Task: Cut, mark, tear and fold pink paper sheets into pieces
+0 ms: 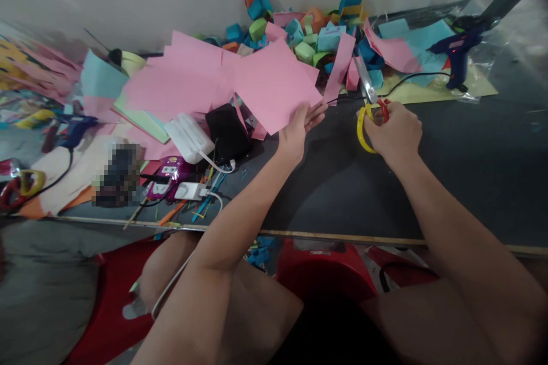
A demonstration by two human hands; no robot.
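Note:
My left hand [299, 128] grips a sheet of pink paper [274, 82] by its near edge, the fingers partly behind it. Raised over the table, the sheet hides part of the pile beyond. In my right hand [396, 128] is a pair of scissors [368, 88] with one yellow and one red handle, blades pointing away from me. A narrow pink strip [341, 65] is between the sheet and the blades; I cannot tell whether it is attached to anything. The scissors and the held sheet are apart.
Folded paper pieces [303, 51] in several colours heap against the wall. A blue glue gun [460, 54] stands at right with its cord; another glue gun [79, 125] lies left. More pink sheets [180, 80], a white power bank [188, 137], a black pouch [226, 132] and a charger [190, 190] crowd the left.

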